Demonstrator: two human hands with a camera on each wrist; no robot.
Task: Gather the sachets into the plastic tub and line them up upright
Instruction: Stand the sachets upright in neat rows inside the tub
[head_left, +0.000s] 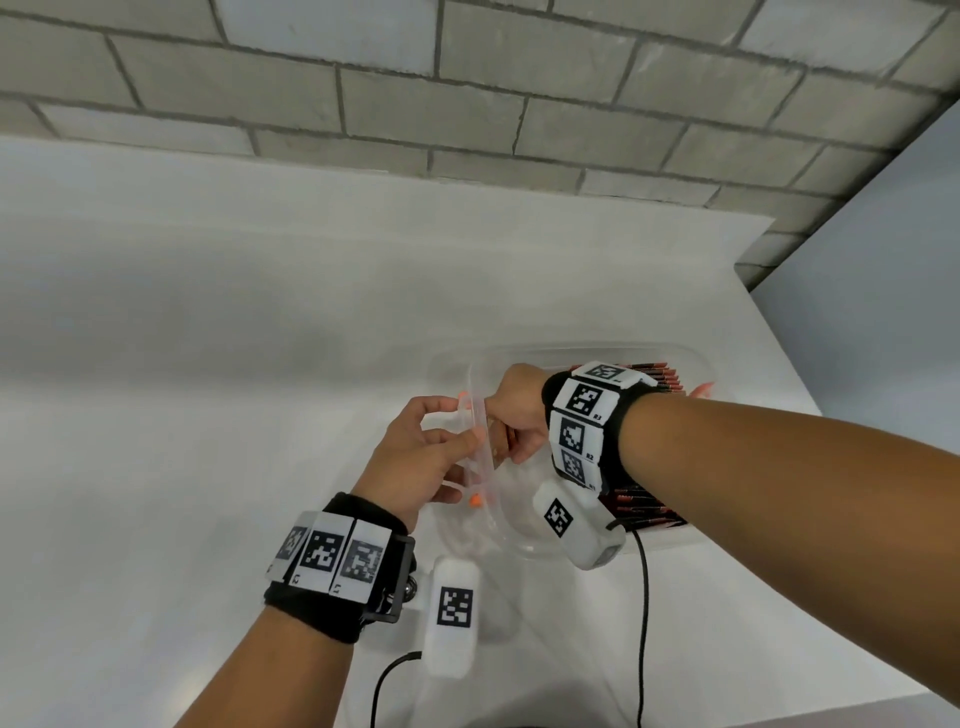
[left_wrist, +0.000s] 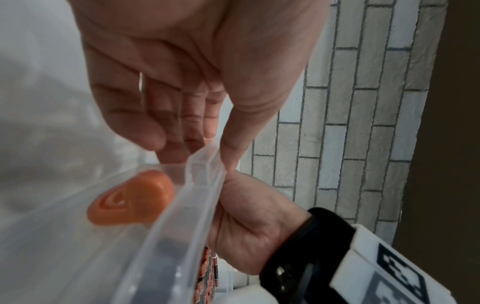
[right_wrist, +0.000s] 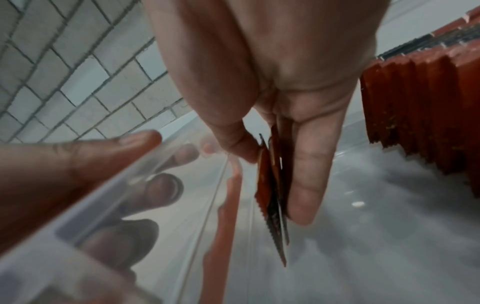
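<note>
White counter (head_left: 208, 364) fills most of the head view, grey brick wall (head_left: 467, 78) across the top. Lower centre-right sits our clear plastic tub (head_left: 696, 358), orange clips at its ends, with a row of red sachets (head_left: 662, 375) already standing on edge under the right forearm. Left hand (head_left: 415, 457) grips the tub's near-left rim, thumb over the lip, fingers outside the wall. Right hand (head_left: 511, 415) is inside the tub just beside it, pinching a few sachets (right_wrist: 272, 185) between thumb and fingers, long axis pointing down at the tub floor. The standing row lies to the right of that hand in the right wrist view; we judge the held sachets must travel that way to join it.
</note>
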